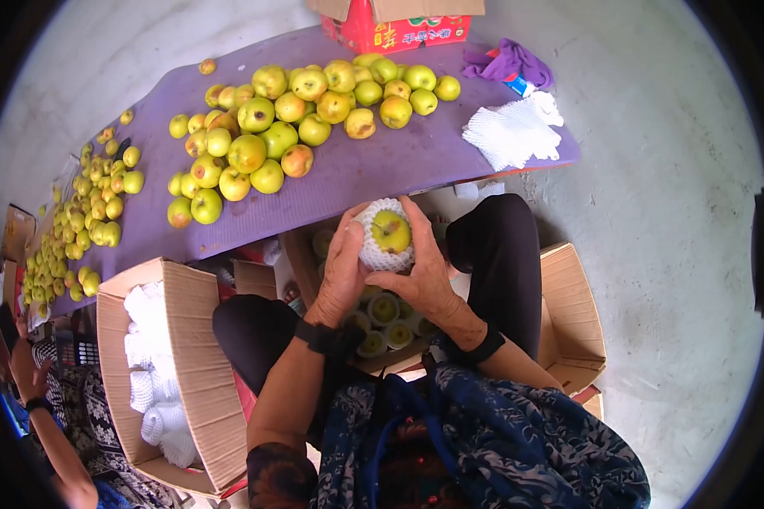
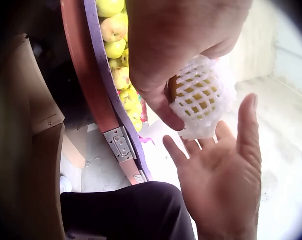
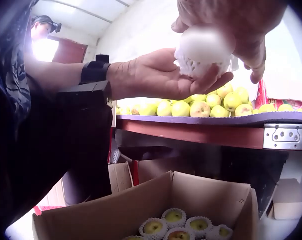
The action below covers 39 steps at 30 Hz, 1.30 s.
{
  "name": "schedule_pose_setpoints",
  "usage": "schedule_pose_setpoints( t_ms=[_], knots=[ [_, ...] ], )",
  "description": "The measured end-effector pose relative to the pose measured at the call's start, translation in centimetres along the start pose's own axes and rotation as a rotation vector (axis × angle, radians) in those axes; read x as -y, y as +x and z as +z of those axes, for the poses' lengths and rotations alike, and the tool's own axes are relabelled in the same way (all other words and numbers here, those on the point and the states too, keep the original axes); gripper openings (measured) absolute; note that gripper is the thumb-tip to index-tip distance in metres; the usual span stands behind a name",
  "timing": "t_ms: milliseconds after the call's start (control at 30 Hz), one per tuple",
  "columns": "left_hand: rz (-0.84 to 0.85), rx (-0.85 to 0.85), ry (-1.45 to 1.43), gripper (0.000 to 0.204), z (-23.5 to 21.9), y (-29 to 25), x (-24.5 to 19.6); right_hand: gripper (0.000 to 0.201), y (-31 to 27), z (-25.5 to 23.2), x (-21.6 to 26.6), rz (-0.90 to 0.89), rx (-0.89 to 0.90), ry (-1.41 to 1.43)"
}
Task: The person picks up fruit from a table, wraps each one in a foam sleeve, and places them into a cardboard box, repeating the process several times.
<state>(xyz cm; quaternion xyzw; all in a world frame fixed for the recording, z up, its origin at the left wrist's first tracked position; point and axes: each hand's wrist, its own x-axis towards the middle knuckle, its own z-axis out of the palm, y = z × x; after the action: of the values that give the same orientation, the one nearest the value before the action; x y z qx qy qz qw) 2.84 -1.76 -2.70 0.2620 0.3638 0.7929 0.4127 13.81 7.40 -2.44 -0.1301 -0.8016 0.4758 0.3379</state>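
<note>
Foam nets (image 1: 154,365) lie in a carton (image 1: 202,356), head view; the left hand (image 1: 341,267) grips a yellow-green apple (image 1: 390,231) between the knees (image 1: 250,318), the right hand (image 1: 427,271) touching it, outstretched. Left wrist: white mesh (image 2: 200,100) sleeves it. Right wrist: a cardboard box (image 3: 106,217) holds netted apples (image 3: 174,216).

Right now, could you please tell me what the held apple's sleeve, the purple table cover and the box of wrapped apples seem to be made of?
Sleeve: probably soft plastic foam, matt white, judging by its puffy open lattice.
Cover: perhaps rubber or foam matting, dull, finely lined.
Box: likely cardboard, matt brown, thin flat walls.
</note>
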Motion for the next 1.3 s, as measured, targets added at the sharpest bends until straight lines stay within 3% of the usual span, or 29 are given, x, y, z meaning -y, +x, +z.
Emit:
schedule_pose_setpoints(
  t_ms=[367,533,667,733,833,1067,1167,1233,1300],
  knots=[
    [-0.052,0.012,-0.03,0.064,0.1,-0.2,-0.3,0.093,0.7,-0.7,0.8,-0.029,-0.042,-0.053],
    [-0.172,-0.1,0.267,0.062,-0.7,-0.4,-1.3,0.09,0.5,-1.3,-0.1,-0.116,0.026,-0.238],
    [-0.184,-0.051,0.43,0.054,0.0,-0.6,-1.1,0.09,0.1,-1.0,-0.1,-0.159,0.058,-0.244],
    [-0.041,0.058,0.528,0.048,-0.1,-0.4,-0.8,0.091,0.1,-0.9,0.2,-0.08,0.031,-0.171],
    [-0.149,0.054,0.507,0.045,0.2,-0.6,-1.7,0.092,0.2,-1.0,0.0,-0.064,-0.017,-0.086],
    [-0.155,0.073,0.365,0.043,-0.6,-0.5,-0.8,0.094,0.2,-0.9,-0.2,-0.058,-0.02,-0.031],
    [-0.224,0.032,0.15,0.043,-0.4,-0.5,-0.8,0.097,0.2,-1.1,-0.3,-0.062,-0.006,-0.012],
    [-0.215,0.033,0.145,0.043,-0.7,-0.5,-0.8,0.101,0.4,-1.3,-0.1,0.041,0.093,0.073],
    [-0.204,0.011,0.111,0.043,-0.4,-0.5,-0.9,0.102,0.7,-1.6,-0.6,0.021,0.118,0.077]
  ],
)
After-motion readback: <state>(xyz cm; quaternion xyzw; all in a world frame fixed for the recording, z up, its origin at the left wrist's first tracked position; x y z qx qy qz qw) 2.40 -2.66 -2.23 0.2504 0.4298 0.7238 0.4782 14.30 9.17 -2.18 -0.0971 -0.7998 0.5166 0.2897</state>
